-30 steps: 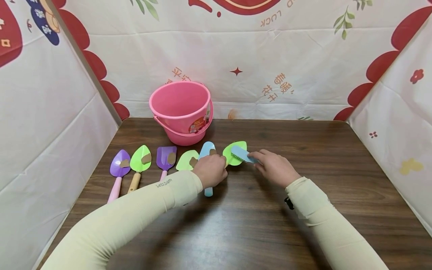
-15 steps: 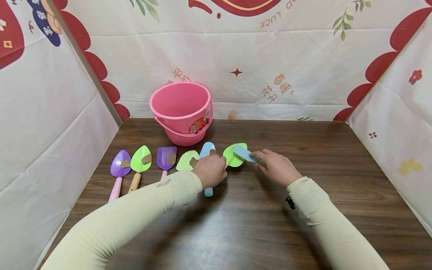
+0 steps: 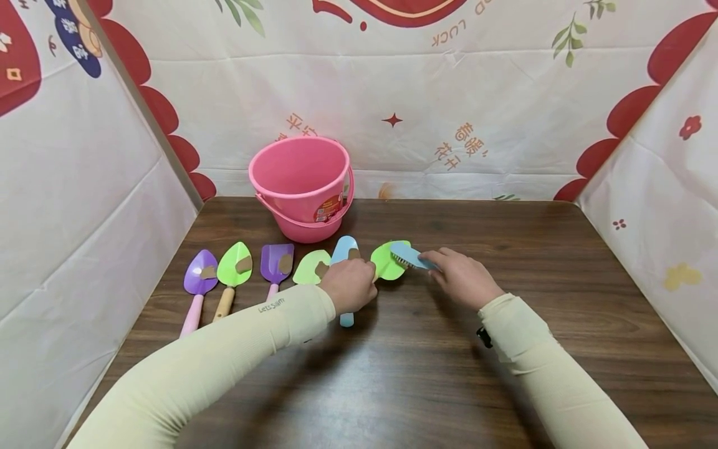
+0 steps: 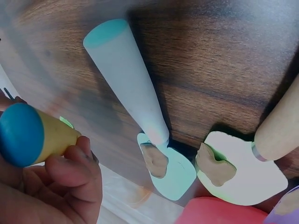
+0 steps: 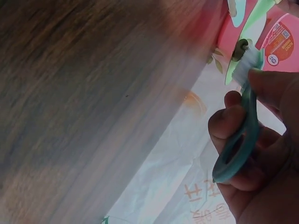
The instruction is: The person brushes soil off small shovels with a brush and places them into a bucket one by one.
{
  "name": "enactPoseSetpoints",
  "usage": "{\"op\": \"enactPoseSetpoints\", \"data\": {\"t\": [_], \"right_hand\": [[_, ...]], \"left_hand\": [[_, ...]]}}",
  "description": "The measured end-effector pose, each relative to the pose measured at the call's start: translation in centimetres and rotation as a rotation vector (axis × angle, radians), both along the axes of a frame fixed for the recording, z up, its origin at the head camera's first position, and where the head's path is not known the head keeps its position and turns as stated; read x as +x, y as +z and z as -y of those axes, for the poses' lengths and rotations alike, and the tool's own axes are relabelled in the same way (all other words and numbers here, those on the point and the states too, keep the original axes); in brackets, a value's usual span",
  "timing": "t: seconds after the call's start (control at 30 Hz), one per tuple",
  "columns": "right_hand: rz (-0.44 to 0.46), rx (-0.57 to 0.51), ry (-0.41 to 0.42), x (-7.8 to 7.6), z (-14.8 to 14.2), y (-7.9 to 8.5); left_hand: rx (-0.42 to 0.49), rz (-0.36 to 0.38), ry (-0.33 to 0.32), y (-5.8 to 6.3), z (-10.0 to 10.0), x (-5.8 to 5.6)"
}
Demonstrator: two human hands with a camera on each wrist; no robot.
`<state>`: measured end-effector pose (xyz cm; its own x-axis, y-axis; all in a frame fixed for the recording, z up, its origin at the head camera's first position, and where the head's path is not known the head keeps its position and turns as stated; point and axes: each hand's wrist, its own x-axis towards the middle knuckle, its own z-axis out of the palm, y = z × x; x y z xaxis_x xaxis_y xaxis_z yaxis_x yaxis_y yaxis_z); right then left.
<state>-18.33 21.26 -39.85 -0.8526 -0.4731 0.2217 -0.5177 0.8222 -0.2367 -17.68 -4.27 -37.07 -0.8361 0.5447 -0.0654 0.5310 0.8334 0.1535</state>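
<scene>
Blue brush sits over the green shovel, gripped snugly by the right hand; the left hand clasps the shovel's yellow, blue-ended handle. "Lets" reads on the left sleeve, "LUCK" on the backdrop; the pink bucket bears tiny, unreadable print.

– Where can a hand be passed?
– Over the tabletop, right of the right hand.
– And left?
– The way is barred by the pink bucket and the trowels.
</scene>
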Motion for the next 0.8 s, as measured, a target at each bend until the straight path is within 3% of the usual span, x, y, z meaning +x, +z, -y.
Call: {"op": "enactPoseSetpoints", "data": {"t": [0.37, 0.8], "right_hand": [[-0.047, -0.002, -0.160, -0.1, -2.5, -0.5], [-0.086, -0.036, -0.152, -0.2, -2.3, 0.0]], "left_hand": [[0.019, -0.001, 0.006, 0.1, 0.8, 0.4], [0.020, 0.001, 0.001, 0.2, 0.9, 0.5]]}}
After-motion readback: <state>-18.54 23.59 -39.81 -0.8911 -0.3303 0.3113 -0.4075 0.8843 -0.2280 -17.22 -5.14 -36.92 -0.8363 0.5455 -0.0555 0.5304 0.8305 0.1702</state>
